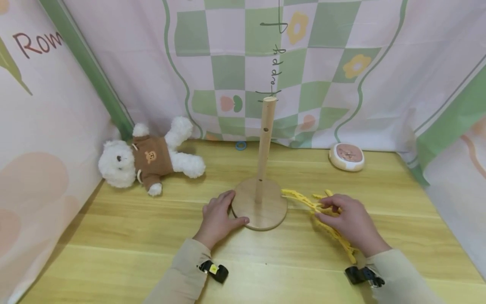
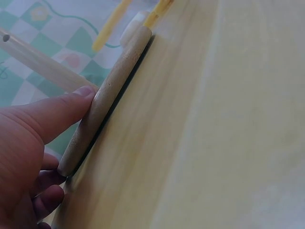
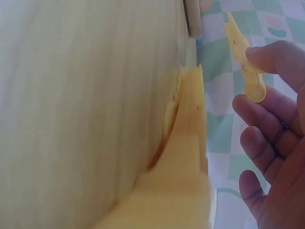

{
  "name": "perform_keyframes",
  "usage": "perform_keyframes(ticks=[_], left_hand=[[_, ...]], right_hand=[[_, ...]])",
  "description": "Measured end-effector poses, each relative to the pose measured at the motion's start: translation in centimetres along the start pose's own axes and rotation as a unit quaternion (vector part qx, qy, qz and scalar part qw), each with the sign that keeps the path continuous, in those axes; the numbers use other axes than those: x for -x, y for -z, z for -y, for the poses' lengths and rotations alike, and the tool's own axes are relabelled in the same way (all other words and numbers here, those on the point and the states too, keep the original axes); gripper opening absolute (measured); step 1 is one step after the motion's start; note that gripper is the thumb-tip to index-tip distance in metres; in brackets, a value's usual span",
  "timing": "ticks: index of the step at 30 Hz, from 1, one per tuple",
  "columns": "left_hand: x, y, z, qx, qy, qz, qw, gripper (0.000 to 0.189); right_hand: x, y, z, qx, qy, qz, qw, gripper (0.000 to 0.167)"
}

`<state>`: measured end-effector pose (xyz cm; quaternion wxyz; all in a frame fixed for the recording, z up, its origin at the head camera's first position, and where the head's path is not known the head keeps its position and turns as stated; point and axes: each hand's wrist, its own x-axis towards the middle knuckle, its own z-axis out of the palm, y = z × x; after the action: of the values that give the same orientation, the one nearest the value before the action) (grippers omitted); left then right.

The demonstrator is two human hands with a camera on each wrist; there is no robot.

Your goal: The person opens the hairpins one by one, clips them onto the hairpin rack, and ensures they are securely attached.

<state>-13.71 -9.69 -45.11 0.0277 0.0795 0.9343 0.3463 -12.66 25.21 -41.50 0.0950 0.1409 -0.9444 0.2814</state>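
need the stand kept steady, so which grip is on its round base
The left grip, touching the round base at its edge; the right grip instead pinches a yellow piece.

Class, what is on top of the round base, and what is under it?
A post stands on the base, and the left hand grips its edge. Beneath is the table; the part directly under the base is covered and cannot be seen.

Yellow pc (image 3: 162, 200) blurred (R wrist), L hand (image 2: 24, 148) cut off (L wrist)
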Motion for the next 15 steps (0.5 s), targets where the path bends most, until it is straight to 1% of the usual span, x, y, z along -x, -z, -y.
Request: perform_keyframes(ticks=[10,15], left_hand=[[0.0,0.0,0.0,0.003,0.001,0.000,1.0000,0.093],[0.0,-0.1,0.1,0.000,-0.003,-0.004,1.0000,0.093]], right_hand=[[-0.5,-1.0,1.3,-0.015,0.028,-0.007,0.9995,0.023],[-0.7,-1.5,1.7,-0.021,0.024,0.000,0.9995,0.024]])
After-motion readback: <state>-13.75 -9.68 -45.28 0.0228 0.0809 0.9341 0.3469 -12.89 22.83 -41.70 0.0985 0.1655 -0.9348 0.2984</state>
